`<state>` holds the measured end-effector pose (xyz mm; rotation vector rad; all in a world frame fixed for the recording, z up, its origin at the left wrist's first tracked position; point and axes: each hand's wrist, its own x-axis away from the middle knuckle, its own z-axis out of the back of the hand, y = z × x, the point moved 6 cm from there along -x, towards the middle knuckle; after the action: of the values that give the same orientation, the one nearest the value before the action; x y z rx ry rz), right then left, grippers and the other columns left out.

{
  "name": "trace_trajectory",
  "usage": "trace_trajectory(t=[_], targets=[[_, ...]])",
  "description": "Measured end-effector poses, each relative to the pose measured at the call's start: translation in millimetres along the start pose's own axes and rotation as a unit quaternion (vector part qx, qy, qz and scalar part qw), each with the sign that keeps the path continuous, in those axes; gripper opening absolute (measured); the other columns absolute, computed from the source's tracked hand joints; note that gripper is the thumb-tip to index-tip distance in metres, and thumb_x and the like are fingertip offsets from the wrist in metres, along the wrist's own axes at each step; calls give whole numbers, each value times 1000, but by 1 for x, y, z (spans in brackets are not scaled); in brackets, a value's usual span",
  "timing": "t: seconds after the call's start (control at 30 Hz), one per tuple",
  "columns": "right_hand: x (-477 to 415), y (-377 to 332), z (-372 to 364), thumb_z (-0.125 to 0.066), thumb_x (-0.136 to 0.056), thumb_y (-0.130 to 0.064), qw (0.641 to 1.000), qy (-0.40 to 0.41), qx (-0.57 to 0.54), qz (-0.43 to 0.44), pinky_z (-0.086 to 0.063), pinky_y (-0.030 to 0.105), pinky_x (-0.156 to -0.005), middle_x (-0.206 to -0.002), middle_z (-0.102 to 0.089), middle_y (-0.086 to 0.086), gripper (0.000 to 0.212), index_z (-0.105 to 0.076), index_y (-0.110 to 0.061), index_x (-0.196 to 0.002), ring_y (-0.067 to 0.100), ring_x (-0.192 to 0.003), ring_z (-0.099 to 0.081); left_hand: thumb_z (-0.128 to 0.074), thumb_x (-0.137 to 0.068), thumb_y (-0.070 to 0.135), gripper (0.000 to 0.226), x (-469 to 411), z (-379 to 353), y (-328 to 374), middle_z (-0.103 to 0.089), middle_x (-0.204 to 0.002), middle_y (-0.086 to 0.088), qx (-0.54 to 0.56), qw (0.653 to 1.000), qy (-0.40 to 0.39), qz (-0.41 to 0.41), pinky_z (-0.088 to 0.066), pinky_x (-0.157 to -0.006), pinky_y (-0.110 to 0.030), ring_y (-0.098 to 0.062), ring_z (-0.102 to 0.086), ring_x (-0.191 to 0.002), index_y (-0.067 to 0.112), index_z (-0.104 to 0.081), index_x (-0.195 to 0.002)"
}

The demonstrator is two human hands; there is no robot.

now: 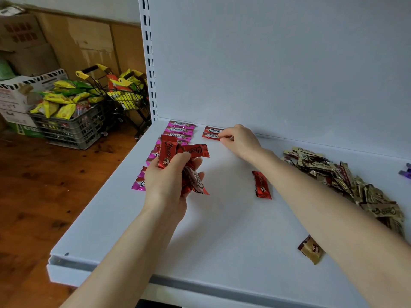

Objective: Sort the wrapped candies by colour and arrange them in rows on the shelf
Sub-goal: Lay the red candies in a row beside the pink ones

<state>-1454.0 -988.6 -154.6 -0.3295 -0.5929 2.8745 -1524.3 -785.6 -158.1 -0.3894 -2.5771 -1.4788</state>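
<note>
Left hand (169,181) grips bunch of red candies (184,161) above shelf (222,230). Right hand (239,141) pinches second red candy (211,136) at rear wall, beside pink row (178,130). Gold pile (347,181) right.

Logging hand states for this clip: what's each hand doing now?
Left hand: grips a bunch of red candies.
Right hand: pinches one red candy lying on the shelf.

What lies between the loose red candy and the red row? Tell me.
Nothing visible. Bare shelf lies between the loose red candy and the red row; the right hand, pinching the row's front candy, sits just beside that path.
</note>
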Motion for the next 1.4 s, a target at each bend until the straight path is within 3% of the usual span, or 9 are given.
trace_trajectory(t=[0.17, 0.3, 0.43, 0.5, 0.6, 0.77, 0.97, 1.27, 1.4], targets=[[17, 2, 14, -53, -90, -14, 997, 14, -78, -11, -35, 21, -80, -114, -60, 6, 26, -63, -11, -113, 14, -95, -51, -56, -91, 5, 8, 1, -3, -2, -70, -65, 0, -20, 1000, -20, 2, -55, -48, -25, -8, -68, -59, 13, -59, -88], [57, 9, 45, -57, -86, -16, 996, 7, -77, -43, -41, 22, -64, -79, -62, -2, 12, -65, -8, -86, 16, -80, -55, -55, -91, 4, 10, 3, -10, -5, -69, -61, 0, -43, 997, -56, 13, -55, -49, -24, -8, -67, -57, 11, -59, -85], [104, 14, 55, -66, -78, -40, 986, -108, 28, -123, -39, 23, -49, -60, -56, 6, 35, -63, -6, -77, 18, -50, -51, -55, -91, 3, 11, 4, -12, -8, -68, -58, 1, -59, 995, -79, 12, -54, -49, -24, -8, -66, -57, 11, -59, -84], [117, 14, 50, -66, -78, -35, 979, -140, 31, -142, -40, 21, -48, -59, -59, 9, 30, -63, -5, -80, 17, -44, -51, -55, -90, 3, 11, 6, -13, -9, -68, -58, 1, -65, 994, -83, 12, -54, -49, -24, -8, -66, -57, 10, -59, -83], [123, 15, 55, -59, -82, -12, 976, -73, -110, -175, -48, 22, -48, -69, -60, 10, 24, -61, 5, -99, 16, -48, -56, -55, -91, 3, 11, 6, -13, -10, -68, -58, 2, -63, 994, -84, 9, -54, -49, -23, -8, -67, -57, 10, -59, -84], [141, 7, 70, -52, -87, 5, 894, 16, -424, -142, -57, 24, -64, -80, -61, 9, 25, -60, -9, -106, 16, -65, -63, -55, -91, 4, 11, 5, -15, -9, -70, -65, -1, -50, 994, -92, 17, -55, -50, -24, -9, -67, -61, 11, -59, -85], [158, 0, 72, -55, -89, 1, 892, 70, -435, -97, -50, 17, -57, -84, -65, 3, 24, -53, -22, -98, 6, -63, -63, -54, -91, 4, 11, 7, -22, -10, -67, -71, -3, -34, 992, -117, 23, -54, -50, -23, -9, -67, -63, 11, -60, -85], [154, 0, 62, -59, -83, 7, 881, 79, -457, -95, -55, 26, -75, -86, -64, 8, 36, -47, -15, -108, 15, -71, -67, -54, -92, 4, 13, 10, -22, -2, -68, -66, -1, -20, 993, -113, 2, -55, -51, -23, -10, -66, -65, 12, -59, -83], [141, -1, 56, -57, -82, 11, 867, 66, -480, -114, -53, 29, -78, -83, -61, 6, 21, -56, -10, -87, 17, -75, -62, -54, -92, 4, 13, 9, -21, -1, -69, -60, 2, -29, 994, -107, -13, -56, -52, -24, -8, -67, -61, 12, -59, -83]])
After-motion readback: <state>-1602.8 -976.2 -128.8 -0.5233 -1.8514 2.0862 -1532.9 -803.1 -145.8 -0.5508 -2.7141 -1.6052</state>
